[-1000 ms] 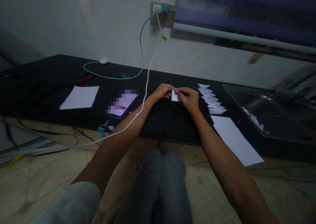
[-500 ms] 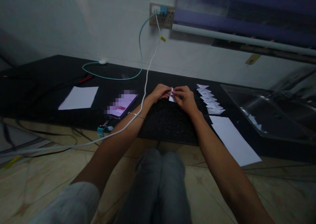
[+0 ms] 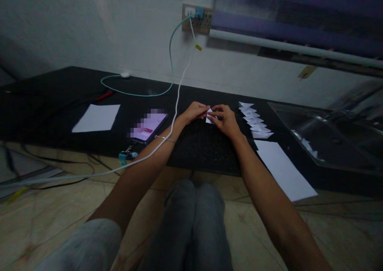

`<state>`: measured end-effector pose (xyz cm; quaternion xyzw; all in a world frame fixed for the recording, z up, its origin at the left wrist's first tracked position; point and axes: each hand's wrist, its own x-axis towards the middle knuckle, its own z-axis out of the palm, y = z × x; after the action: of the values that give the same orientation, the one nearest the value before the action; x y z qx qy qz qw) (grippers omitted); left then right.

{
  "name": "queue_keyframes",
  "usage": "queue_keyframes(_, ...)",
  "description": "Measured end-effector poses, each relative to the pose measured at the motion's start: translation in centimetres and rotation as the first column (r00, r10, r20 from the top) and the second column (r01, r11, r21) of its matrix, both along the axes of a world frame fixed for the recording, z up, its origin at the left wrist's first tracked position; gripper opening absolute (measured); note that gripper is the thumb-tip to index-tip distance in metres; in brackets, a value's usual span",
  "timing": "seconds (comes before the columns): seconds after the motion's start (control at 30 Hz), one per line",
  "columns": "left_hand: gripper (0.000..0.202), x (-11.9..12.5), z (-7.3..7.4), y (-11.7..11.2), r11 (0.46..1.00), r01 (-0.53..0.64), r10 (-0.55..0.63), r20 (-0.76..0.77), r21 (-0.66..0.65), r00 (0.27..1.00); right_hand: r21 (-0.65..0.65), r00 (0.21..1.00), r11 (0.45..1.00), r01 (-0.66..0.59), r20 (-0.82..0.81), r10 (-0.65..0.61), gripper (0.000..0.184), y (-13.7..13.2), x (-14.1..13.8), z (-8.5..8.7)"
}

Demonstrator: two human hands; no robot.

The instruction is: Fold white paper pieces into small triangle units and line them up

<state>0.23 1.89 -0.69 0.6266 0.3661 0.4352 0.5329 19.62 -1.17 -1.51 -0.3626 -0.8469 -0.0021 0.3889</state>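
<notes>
Above the middle of the black counter [image 3: 206, 149], a small folded piece of white paper [image 3: 210, 119] is held between my two hands. My left hand [image 3: 196, 111] pinches its left edge, fingers closed. From the other side, my right hand [image 3: 224, 118] grips it between thumb and fingers. Part of the paper is hidden behind the fingertips. To the right of my right hand lies a row of several folded white paper triangles [image 3: 255, 120], overlapping one another. White paper sheets [image 3: 284, 169] rest below that row, reaching the counter's front edge.
A phone [image 3: 149, 127] lies left of my left arm, and farther left is a white paper sheet [image 3: 97, 118] near a red pen-like object [image 3: 104, 96]. A white cable [image 3: 178, 91] crosses over my left forearm from the wall socket [image 3: 197, 19]. A sink [image 3: 332, 137] is at right.
The folded paper has turned slightly between my fingers and shows a broader white face. Both hands stay in nearly the same place, and the other things have not moved.
</notes>
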Motion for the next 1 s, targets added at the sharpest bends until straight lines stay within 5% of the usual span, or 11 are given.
queue_keyframes(0.17, 0.038, 0.1, 0.0, 0.3, 0.98, -0.012, 0.044, -0.16, 0.198, 0.986, -0.052, 0.999, 0.999, -0.011, -0.043, 0.009, 0.021, -0.1, -0.4, 0.0)
queue_keyframes(0.3, 0.04, 0.4, -0.1, 0.5, 0.956, -0.088, 0.131, -0.138, 0.279, 0.982, -0.182, 0.955, 0.983, -0.019, -0.294, -0.036, 0.042, 0.4, -0.8, -0.3)
queue_keyframes(0.53, 0.032, 1.0, -0.3, 0.7, 0.915, -0.103, 0.167, -0.132, 0.391, 0.977, -0.521, 0.841, 0.837, -0.169, -0.519, -0.153, 0.043, 1.6, -0.8, -0.9)
queue_keyframes(0.73, 0.034, 1.0, -0.6, 0.8, 0.804, -0.09, 0.254, -0.202, 0.587, 0.946, -0.592, 0.793, 0.787, -0.172, -0.558, -0.246, 0.036, 1.0, -0.6, -0.4)
queue_keyframes(1.0, 0.046, 0.9, -0.5, 0.2, 0.842, 0.013, 0.167, -0.283, 0.539, 0.944, -0.587, 0.699, 0.772, -0.243, -0.658, -0.28, 0.035, 0.4, -0.8, 0.0)
